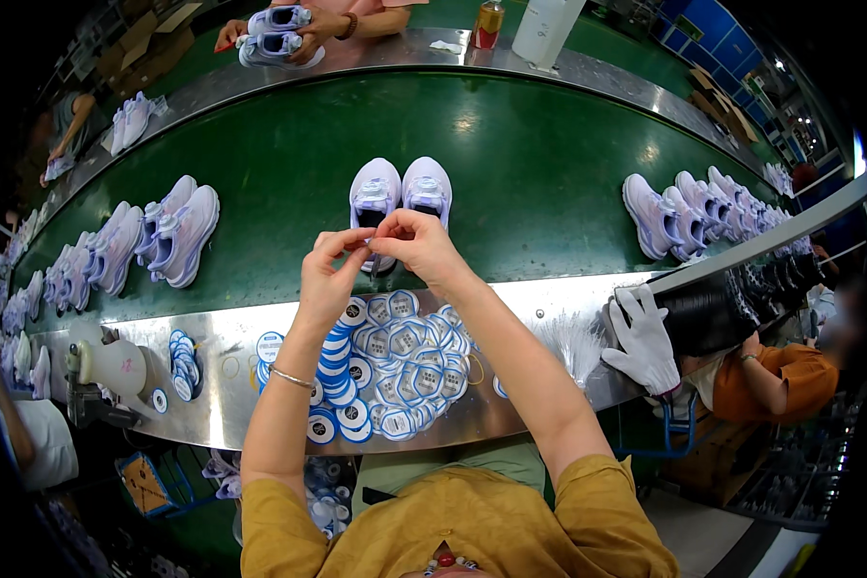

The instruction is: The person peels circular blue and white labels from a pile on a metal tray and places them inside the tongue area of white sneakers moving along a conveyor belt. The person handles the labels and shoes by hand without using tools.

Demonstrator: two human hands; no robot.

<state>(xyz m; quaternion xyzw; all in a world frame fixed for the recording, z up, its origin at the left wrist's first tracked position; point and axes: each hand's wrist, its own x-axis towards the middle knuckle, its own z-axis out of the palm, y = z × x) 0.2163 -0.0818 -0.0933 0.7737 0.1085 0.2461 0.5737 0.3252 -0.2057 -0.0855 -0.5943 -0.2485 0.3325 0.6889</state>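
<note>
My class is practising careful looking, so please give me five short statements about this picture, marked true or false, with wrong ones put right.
1. The left hand and the right hand have their fingers close together by the central pair of pale shoes. True.
2. The white glove lies to the left of the heap of round blue-rimmed pieces. False: it lies to the right of the heap.
3. The bangle is on the person's right arm. False: it is on the left arm.
4. The broad surface under the central pair is green. True.
5. Pale shoes stand only on the right side. False: there are more on the left too.
</note>
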